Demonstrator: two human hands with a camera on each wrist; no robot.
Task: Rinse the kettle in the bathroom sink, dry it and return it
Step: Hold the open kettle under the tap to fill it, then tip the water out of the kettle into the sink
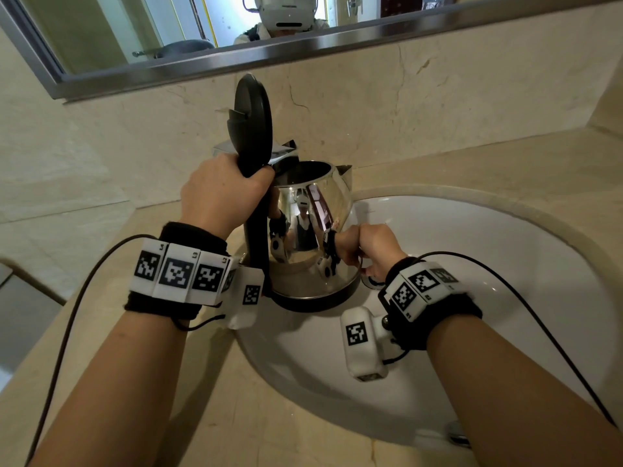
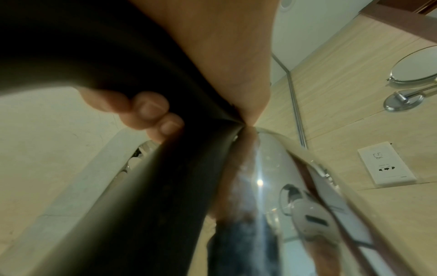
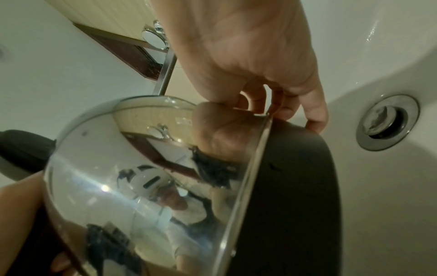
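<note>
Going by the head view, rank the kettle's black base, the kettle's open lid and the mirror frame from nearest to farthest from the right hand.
1. kettle's black base, directly left of the right hand, low over the sink.
2. kettle's open lid, up and left, standing above the handle.
3. mirror frame, farthest, on the wall above.

A beige stone desk (image 1: 505, 163) is seen running along the wall below the mirror, with veined marbling across its top. A white oval sink (image 1: 505, 264) is set into it, ringed by a raised stone rim, and a metal drain (image 3: 387, 122) is seen in the bowl. A chrome tap (image 1: 222, 149) is mounted on the desk behind the basin, close to the wall.
</note>
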